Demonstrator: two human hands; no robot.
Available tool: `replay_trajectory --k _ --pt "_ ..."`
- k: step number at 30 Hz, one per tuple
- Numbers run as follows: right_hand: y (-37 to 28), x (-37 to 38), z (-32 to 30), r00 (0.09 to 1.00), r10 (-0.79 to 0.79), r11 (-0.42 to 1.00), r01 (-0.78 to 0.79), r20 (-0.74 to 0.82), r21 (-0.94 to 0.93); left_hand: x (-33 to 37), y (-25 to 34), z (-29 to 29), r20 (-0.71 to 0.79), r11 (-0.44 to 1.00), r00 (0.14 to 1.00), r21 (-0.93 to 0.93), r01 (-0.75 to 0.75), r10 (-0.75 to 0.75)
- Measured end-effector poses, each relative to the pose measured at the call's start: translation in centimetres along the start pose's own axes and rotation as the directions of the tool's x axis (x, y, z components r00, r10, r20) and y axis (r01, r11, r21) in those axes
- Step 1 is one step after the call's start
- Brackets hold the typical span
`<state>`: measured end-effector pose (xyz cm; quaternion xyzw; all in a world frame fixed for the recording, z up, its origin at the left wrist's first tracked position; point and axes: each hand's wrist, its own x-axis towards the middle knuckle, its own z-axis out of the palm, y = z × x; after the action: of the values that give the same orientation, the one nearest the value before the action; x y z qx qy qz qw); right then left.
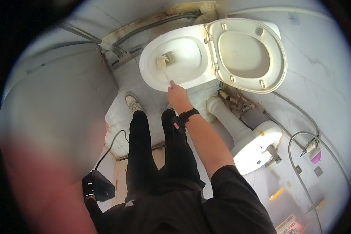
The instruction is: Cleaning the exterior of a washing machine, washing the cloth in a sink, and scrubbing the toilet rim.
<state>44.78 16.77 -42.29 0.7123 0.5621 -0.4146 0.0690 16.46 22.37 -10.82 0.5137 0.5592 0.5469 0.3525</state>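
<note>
My right hand (178, 96) is closed round the thin pale handle of a toilet brush (162, 63). The arm reaches forward over the near rim of a white toilet bowl (147, 74). Inside the bowl, the brush head rests low by the dark drain opening. A raised toilet seat (275, 74), yellowed at its edges, leans back to the right of the bowl. A black band with a small device (179, 124) is on my right wrist. My left hand cannot be made out.
A white pedestal washbasin (257, 146) stands at the right, with pipes and a hose (292, 156) along the wall. A large blurred grey and reddish shape (54, 136) covers the left. A black object with a cord (101, 186) is at lower left. My shoe (133, 102) is on grey tiles.
</note>
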Motion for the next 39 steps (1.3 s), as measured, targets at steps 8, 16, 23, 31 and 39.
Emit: replay_trajectory --k 8,16,23,31,39 --pt "4.9 -4.5 -3.8 0.994 0.089 0.989 -0.079 0.067 -0.129 -1.3 2.8 -3.9 0.092 0.997 0.996 0.069 -0.025 0.018" --pt "7.9 -0.1 -9.6 0.993 0.093 0.896 -0.114 -0.068 -0.429 0.4 2.1 -0.2 0.029 0.972 0.987 0.173 -0.161 0.158" --pt "8.7 -3.7 -1.7 0.996 -0.087 0.968 0.092 0.034 -0.233 1.9 5.8 -1.9 0.061 0.934 0.987 0.320 -0.160 0.148" --pt "-4.2 1.7 1.5 0.872 0.251 -0.004 -0.433 0.420 0.901 2.8 0.3 9.5 0.133 0.988 0.979 0.010 0.155 -0.155" --pt "5.1 -3.4 -1.8 0.916 0.011 0.929 -0.158 0.402 0.334 -22.2 -22.9 15.6 0.220 0.216 0.149 0.321 0.922 -0.964"
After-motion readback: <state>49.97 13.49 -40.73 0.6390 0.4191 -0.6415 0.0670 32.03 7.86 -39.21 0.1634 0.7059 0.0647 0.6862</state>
